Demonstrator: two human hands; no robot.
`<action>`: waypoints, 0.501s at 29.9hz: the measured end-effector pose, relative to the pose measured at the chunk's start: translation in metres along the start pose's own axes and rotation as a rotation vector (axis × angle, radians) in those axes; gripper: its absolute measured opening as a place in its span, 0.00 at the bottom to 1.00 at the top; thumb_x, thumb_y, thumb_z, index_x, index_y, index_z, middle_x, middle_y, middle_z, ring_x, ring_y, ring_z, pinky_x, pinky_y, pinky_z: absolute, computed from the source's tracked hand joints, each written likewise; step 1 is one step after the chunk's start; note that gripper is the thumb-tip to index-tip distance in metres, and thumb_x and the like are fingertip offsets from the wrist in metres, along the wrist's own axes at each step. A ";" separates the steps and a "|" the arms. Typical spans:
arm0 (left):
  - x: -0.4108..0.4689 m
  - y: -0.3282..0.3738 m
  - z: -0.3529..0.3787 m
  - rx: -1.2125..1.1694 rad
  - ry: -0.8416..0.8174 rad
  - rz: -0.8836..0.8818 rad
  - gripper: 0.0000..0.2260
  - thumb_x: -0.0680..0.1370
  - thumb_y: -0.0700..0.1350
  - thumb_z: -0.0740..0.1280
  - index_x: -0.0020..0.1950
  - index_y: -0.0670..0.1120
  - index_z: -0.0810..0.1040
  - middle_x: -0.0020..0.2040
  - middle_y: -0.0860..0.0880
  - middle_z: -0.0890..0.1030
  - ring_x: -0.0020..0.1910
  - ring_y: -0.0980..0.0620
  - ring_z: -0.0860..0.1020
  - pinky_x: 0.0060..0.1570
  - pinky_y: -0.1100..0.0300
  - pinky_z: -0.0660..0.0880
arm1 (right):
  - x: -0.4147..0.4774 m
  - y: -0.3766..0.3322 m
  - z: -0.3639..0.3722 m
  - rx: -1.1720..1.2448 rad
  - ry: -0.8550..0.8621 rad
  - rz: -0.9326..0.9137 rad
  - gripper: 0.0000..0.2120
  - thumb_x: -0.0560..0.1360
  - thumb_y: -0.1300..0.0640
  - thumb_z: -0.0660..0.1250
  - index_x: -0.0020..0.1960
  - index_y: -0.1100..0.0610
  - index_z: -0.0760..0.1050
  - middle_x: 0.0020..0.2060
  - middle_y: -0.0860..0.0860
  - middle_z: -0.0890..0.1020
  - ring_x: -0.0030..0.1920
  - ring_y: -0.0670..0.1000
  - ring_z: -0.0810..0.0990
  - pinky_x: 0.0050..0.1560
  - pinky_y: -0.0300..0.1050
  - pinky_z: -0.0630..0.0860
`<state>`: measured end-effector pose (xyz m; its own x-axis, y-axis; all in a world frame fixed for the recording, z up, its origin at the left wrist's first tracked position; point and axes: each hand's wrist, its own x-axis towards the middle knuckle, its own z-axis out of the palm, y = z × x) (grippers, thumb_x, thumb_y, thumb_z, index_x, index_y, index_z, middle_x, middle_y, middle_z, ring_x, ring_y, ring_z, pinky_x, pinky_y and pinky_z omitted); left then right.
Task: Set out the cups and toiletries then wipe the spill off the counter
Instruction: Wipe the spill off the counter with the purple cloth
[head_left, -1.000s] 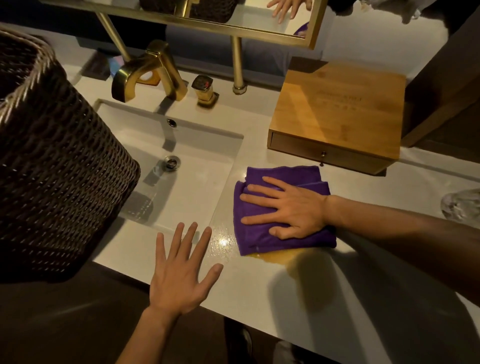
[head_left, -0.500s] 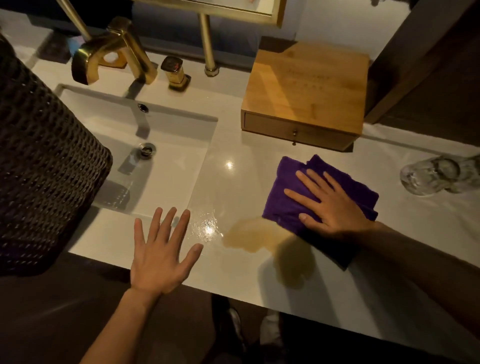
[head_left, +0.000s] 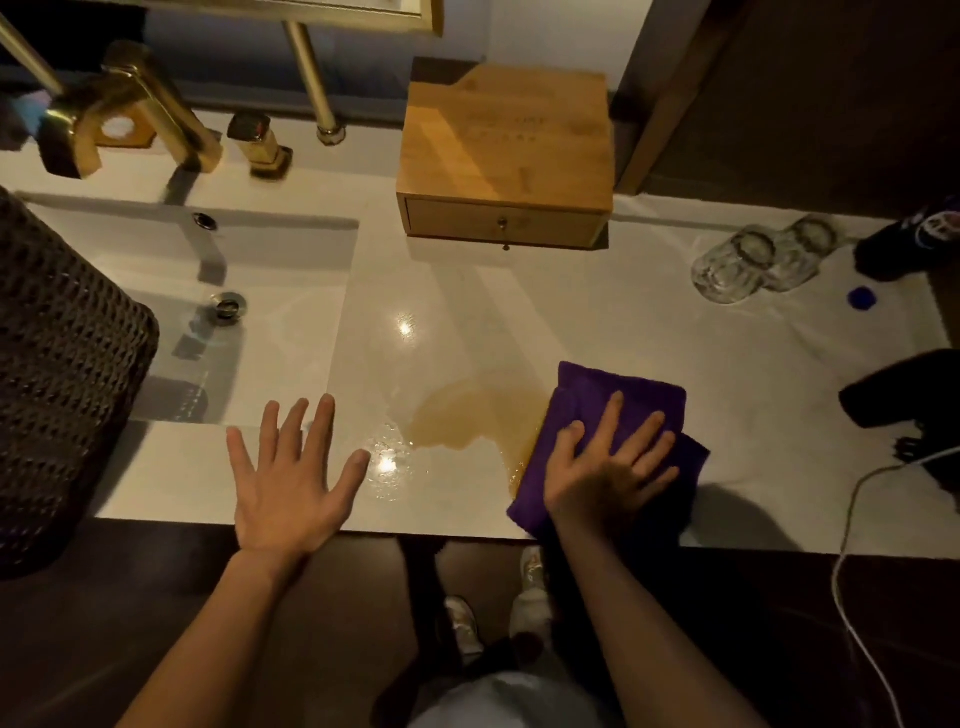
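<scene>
A folded purple cloth (head_left: 597, 400) lies on the white counter (head_left: 571, 312) near its front edge. My right hand (head_left: 608, 462) presses flat on it with fingers spread. A brownish spill (head_left: 467, 415) spreads on the counter just left of the cloth and touches its left edge. My left hand (head_left: 293, 478) rests flat and open on the counter's front edge, left of the spill, holding nothing. Two clear glass cups (head_left: 763, 260) stand upside down at the back right.
A wooden drawer box (head_left: 506, 150) sits at the back. The sink (head_left: 249, 312) with a gold faucet (head_left: 130, 114) is at the left, a dark wicker basket (head_left: 62, 364) beside it. A dark bottle (head_left: 909, 244), blue cap (head_left: 861, 298), black object (head_left: 904, 389) and white cable (head_left: 852, 519) are at the right.
My right hand has dragged the purple cloth rightward and toward the front edge, uncovering more of the brown spill. My left hand has stayed flat on the counter.
</scene>
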<state>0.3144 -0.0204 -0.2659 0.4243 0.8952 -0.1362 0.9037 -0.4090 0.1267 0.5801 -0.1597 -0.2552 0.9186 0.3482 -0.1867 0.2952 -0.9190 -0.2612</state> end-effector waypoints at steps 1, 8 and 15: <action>0.000 -0.001 0.000 0.002 0.000 -0.001 0.34 0.81 0.71 0.43 0.84 0.57 0.47 0.83 0.47 0.60 0.84 0.45 0.47 0.78 0.34 0.41 | -0.002 -0.011 0.003 0.035 -0.011 0.058 0.29 0.82 0.44 0.53 0.82 0.49 0.56 0.81 0.61 0.52 0.81 0.64 0.47 0.77 0.68 0.43; 0.000 -0.003 0.003 0.007 -0.001 0.012 0.34 0.81 0.71 0.43 0.84 0.57 0.46 0.83 0.47 0.59 0.84 0.45 0.46 0.78 0.34 0.41 | 0.018 -0.064 0.021 0.047 0.033 0.094 0.31 0.81 0.43 0.49 0.82 0.49 0.53 0.81 0.63 0.49 0.81 0.65 0.45 0.76 0.70 0.41; 0.001 -0.002 0.003 0.000 0.000 0.019 0.34 0.81 0.71 0.44 0.84 0.56 0.49 0.82 0.48 0.62 0.84 0.44 0.48 0.78 0.33 0.43 | 0.083 -0.103 0.023 -0.219 -0.041 -0.579 0.32 0.81 0.39 0.44 0.83 0.48 0.49 0.82 0.60 0.51 0.81 0.65 0.48 0.77 0.68 0.44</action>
<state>0.3130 -0.0187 -0.2693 0.4413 0.8873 -0.1342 0.8955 -0.4258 0.1292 0.6194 -0.0316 -0.2654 0.5838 0.8044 -0.1100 0.7938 -0.5940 -0.1309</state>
